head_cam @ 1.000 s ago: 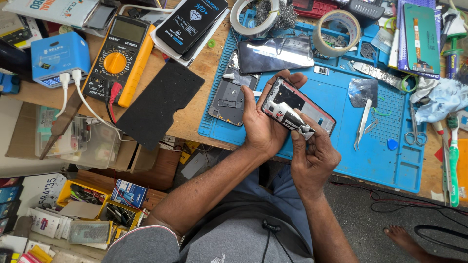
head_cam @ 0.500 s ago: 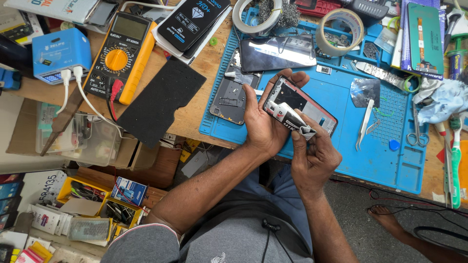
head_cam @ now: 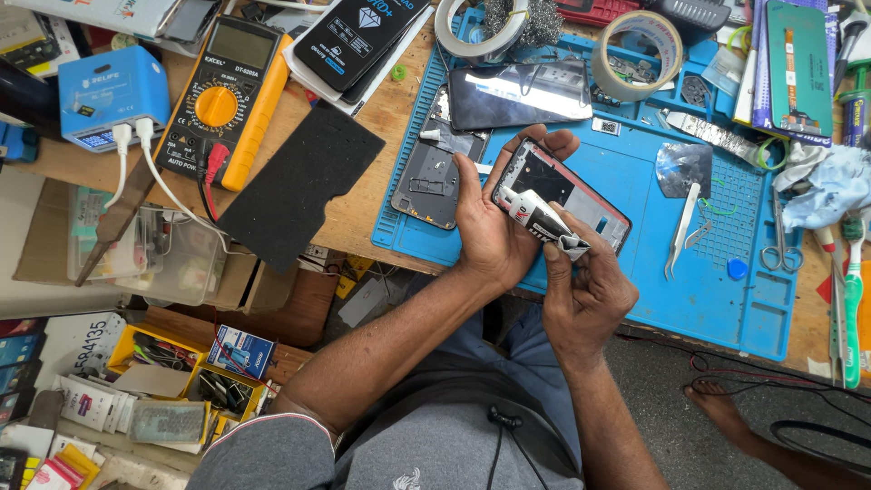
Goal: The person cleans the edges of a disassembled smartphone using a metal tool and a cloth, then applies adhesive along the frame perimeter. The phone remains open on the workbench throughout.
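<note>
Grip, left hand [head_cam: 490,231]: we log it closed around the near end of a black, red-edged rectangular phone frame [head_cam: 567,192], thumb along one long edge, fingers curled over the far end. The frame is raised above the blue silicone work mat [head_cam: 708,299], its long axis running from upper left to lower right, the free end pointing toward the right hand.

Grip, right hand [head_cam: 585,290]: closed, thumb and fingers pinching the crimped tail of a small white-and-red squeeze tube [head_cam: 540,218]. The tube lies across the frame's near long edge with its nozzle toward the left thumb; we cannot tell whether the tip touches the frame. The right hand sits just below and beside the frame, the nearer of the two to the tube.

Surroundings, on the table [head_cam: 354,213]:
- dark grey phone back panel [head_cam: 431,177], on the mat just left of the left hand
- glossy black screen panel [head_cam: 522,95], beyond the frame
- steel tweezers [head_cam: 680,231], right of the frame
- two rolls of tape [head_cam: 640,54], far edge
- yellow-cased multimeter [head_cam: 222,100], well to the left
- black foam sheet [head_cam: 299,186], beside the mat
</note>
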